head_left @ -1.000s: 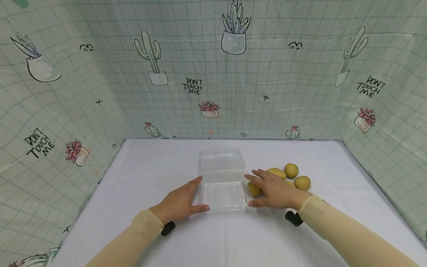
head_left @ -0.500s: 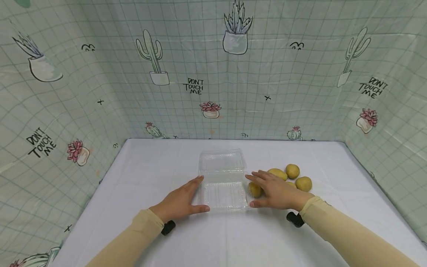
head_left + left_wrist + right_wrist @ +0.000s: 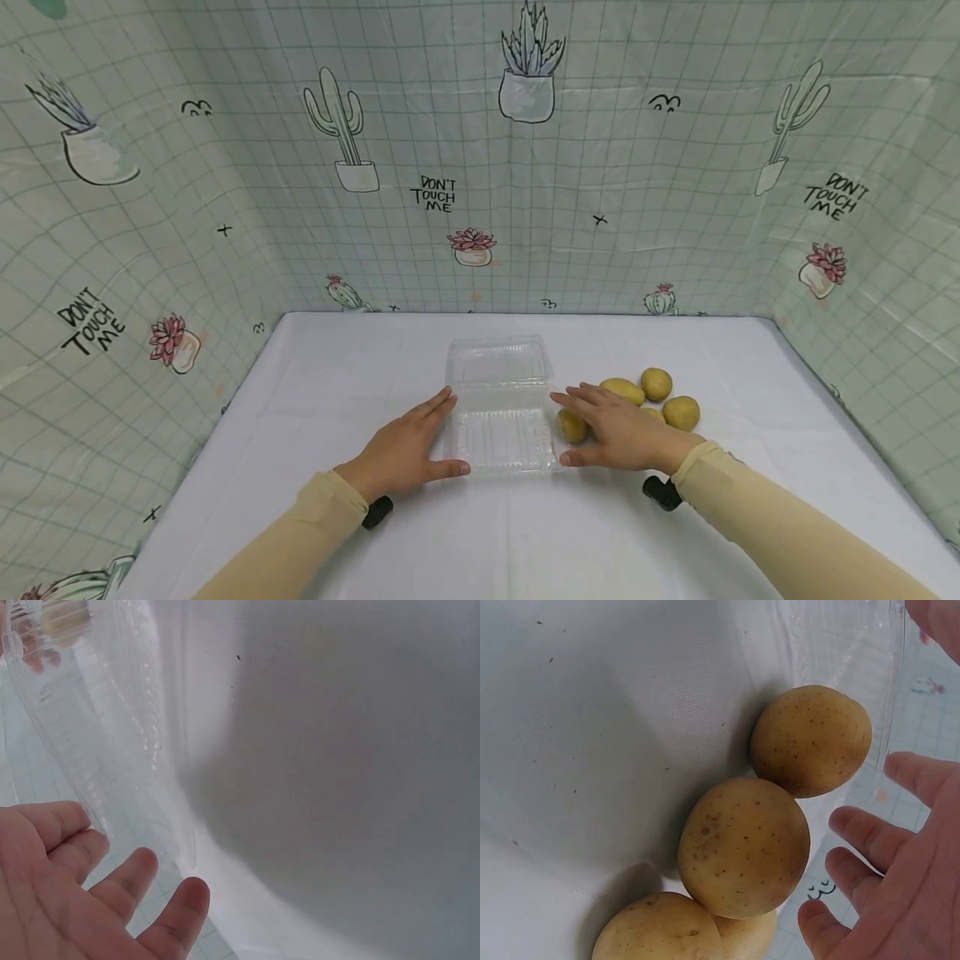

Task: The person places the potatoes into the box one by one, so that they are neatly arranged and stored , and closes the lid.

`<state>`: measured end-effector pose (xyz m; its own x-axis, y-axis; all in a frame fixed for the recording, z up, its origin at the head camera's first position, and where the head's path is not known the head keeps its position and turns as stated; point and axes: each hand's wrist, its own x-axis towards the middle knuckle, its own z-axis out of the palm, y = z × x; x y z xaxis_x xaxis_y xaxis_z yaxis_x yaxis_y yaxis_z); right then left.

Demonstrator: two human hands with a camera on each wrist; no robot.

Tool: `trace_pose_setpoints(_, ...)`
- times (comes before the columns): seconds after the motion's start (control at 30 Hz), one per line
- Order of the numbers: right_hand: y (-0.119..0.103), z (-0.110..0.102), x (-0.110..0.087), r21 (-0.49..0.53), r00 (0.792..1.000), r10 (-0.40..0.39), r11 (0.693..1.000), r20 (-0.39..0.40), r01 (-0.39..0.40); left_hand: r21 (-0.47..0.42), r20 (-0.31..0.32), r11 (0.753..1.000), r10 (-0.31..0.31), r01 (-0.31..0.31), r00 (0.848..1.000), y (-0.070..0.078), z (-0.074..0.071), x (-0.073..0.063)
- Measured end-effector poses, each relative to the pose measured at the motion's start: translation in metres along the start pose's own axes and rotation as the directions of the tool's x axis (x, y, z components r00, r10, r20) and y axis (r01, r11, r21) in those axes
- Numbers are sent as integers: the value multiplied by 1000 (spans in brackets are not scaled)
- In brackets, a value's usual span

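Note:
A clear plastic clamshell box (image 3: 504, 440) lies unfolded on the white table, its lid (image 3: 498, 363) flipped back toward the wall. At its left side is my left hand (image 3: 401, 450), fingers extended and thumb pointing at the near left corner. In the left wrist view, fingertips (image 3: 91, 841) reach the clear plastic edge. My right hand (image 3: 622, 432) spreads along the opposite side, holding nothing, with its thumb by the near right corner. Beneath and beside it lie several potatoes; one potato (image 3: 810, 741) sits right against the box, another potato (image 3: 742, 847) touches it.
Toward the back right, two round potatoes (image 3: 656, 384) and a longer potato (image 3: 621, 389) form a loose group, partly behind the right hand. Printed cloth walls (image 3: 510, 208) enclose the back and sides of the table. A black wrist device (image 3: 662, 492) shows under each wrist.
My left fingertips have spread slightly apart and shifted a little forward along the box's side. The right hand, box and potatoes stay in place.

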<state>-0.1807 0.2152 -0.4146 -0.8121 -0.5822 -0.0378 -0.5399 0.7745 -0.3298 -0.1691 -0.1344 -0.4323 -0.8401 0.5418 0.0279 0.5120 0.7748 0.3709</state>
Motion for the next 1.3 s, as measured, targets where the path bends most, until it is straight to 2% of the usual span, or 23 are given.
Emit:
trace_pose_setpoints(0.33, 3, 3, -2, 15, 1000, -1, 1000, -11, 1, 7, 26, 1000, -4, 4, 1000, 0, -2, 3)
trace_pose_setpoints(0.5, 3, 0, -5, 21, 999, -23, 999, -40, 24, 36, 43, 999, -17, 16, 999, 2, -4, 4)
trace_pose_setpoints(0.6, 4, -3, -9, 32, 998, -2, 999, -61, 4, 35, 47, 999, -20, 18, 999, 4, -5, 5)
trace_pose_setpoints(0.73, 8, -6, -17, 55, 995, 25, 998, -101, -20, 35, 51, 999, -22, 20, 998, 5, -5, 5)
trace_pose_setpoints(0.93, 20, -11, -35, 76, 986, 15, 997, -169, -2, 32, 52, 999, -26, 24, 998, 5, -5, 5)
trace_pose_setpoints(1.13, 39, -14, -56, 51, 974, 44, 998, -222, -34, 34, 56, 999, -31, 29, 998, 5, -6, 5)
trace_pose_setpoints(1.3, 53, -15, -74, 35, 969, 91, 996, -231, -85, 38, 57, 999, -22, 20, 998, 5, -6, 4)
